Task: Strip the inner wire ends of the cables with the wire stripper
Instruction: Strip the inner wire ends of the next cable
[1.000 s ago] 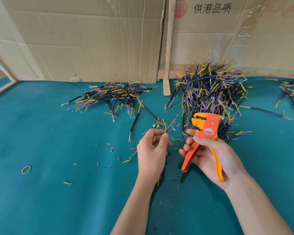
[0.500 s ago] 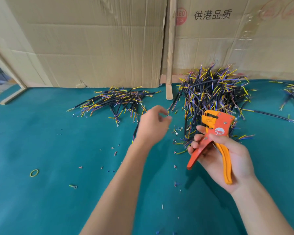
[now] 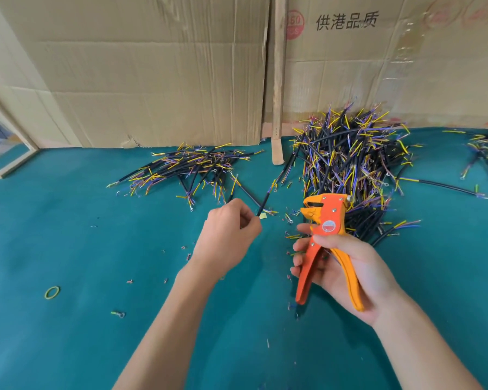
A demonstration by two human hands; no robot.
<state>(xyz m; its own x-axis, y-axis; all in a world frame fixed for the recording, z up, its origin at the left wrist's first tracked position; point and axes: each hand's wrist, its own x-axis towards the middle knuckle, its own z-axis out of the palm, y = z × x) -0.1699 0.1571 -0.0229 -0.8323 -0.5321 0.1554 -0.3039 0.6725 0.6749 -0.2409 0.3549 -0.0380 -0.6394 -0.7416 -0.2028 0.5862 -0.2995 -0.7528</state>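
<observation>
While the right hand grips the orange stripper by its handles, head up and handles spread, the left hand pinches one black cable between curled fingers (its far end reaches toward the big pile). A smaller pile lies left on the green table, a rubber band nearer.

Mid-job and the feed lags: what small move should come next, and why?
Probably bring the cable across to the stripper. The left hand pinches one black cable apart from the piles, its coloured ends pointing away, while the right hand holds the stripper upright, handles spread, nothing in its mouth.
</observation>
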